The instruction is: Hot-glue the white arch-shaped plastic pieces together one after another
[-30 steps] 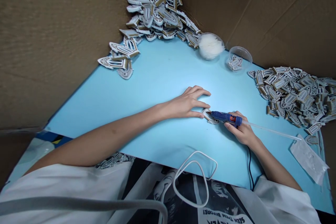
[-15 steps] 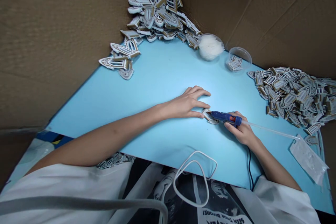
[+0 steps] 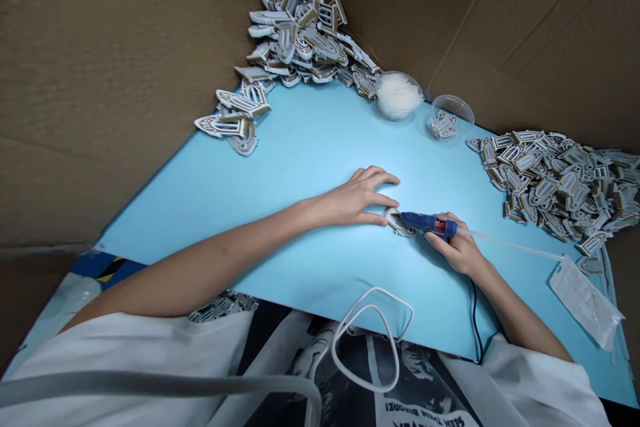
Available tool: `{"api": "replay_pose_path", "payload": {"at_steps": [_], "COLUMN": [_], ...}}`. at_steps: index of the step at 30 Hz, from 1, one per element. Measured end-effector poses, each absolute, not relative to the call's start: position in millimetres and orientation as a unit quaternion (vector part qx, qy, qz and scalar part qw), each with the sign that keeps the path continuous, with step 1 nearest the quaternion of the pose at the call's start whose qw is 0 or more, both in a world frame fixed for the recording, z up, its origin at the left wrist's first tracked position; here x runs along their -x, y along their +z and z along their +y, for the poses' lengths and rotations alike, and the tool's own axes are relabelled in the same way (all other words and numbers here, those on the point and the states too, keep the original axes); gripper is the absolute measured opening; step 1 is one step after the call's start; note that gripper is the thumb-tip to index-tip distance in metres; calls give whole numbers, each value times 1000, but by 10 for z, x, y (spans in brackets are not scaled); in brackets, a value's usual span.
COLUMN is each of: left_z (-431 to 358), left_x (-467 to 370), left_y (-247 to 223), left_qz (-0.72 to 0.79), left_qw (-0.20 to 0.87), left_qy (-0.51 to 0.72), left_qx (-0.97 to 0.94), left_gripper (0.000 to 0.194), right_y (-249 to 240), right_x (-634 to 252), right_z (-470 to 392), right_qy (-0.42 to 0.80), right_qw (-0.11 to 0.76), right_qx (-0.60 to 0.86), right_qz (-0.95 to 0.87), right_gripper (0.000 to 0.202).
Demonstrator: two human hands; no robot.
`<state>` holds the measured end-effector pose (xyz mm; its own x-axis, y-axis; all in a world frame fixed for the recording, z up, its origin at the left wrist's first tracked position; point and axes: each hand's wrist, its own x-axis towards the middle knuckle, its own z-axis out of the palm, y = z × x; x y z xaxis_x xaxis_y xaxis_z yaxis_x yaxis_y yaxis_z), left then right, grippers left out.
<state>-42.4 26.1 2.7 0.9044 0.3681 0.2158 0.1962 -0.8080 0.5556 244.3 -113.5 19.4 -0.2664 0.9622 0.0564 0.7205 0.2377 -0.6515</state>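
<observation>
A blue glue gun (image 3: 425,221) is held in my right hand (image 3: 459,250), with my fingers wrapped round its grip. A clear glue stick (image 3: 510,245) runs out of its back end. The nozzle meets a small white arched, window-shaped piece (image 3: 400,224) lying on the blue table (image 3: 310,267). My left hand (image 3: 367,195) steadies this piece at its left end between thumb and index finger, the other fingers spread above it. Part of the piece is hidden under the gun.
Piles of similar white and gold pieces lie at the back left (image 3: 305,40) and on the right (image 3: 565,180). Between them stand a tub of white material (image 3: 399,97) and a clear tub (image 3: 453,117) with small pieces. A plastic bag (image 3: 585,300) lies right; a white cable (image 3: 367,383) loops in front.
The view has tilted slightly, so the piles sit a little lower in the picture. Both hands, the glue gun and the piece have stayed almost still.
</observation>
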Motion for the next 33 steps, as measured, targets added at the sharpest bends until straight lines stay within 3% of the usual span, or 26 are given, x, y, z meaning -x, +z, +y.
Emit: {"api": "replay_pose_path", "payload": {"at_steps": [3, 7, 9, 11, 13, 15, 17, 21, 25, 27, 33], "left_z": [247, 218, 203, 177, 134, 95, 107, 354, 644, 705, 542], "left_x": [414, 395, 391, 388, 379, 369, 364, 314, -96, -549, -2353], "left_y": [32, 39, 50, 70, 87, 85, 73, 216, 706, 947, 1279], "left_qz": [155, 170, 174, 174, 168, 157, 158, 201, 329, 376, 312], "left_qw": [272, 276, 275, 270, 265, 264, 268, 351, 512, 595, 653], "left_qy": [160, 166, 166, 166, 170, 174, 180, 146, 113, 114, 138], "left_qx": [-936, -931, -931, -932, -934, -936, -933, -903, -785, -702, -676], "left_gripper": [36, 34, 32, 32, 38, 46, 31, 27, 35, 36, 46], "right_y": [190, 202, 204, 198, 191, 191, 204, 224, 186, 167, 155], "right_x": [-2408, -2411, -2456, -2509, -2546, -2558, -2561, -2587, -2597, -2599, -2650], "right_z": [-1158, -1179, -1163, -1139, -1122, -1109, -1090, -1069, -1105, -1115, -1141], "right_qy": [258, 292, 238, 135, 68, 61, 85, 117, 115, 116, 108], "right_qw": [252, 367, 406, 377, 294, 213, 165, 155, 171, 175, 192], "right_qx": [561, 529, 547, 599, 659, 708, 733, 716, 700, 697, 682], "right_qz": [-745, -707, -693, -693, -689, -671, -655, -671, -684, -686, -697], "right_gripper": [38, 29, 22, 16, 12, 15, 23, 41, 42, 41, 37]}}
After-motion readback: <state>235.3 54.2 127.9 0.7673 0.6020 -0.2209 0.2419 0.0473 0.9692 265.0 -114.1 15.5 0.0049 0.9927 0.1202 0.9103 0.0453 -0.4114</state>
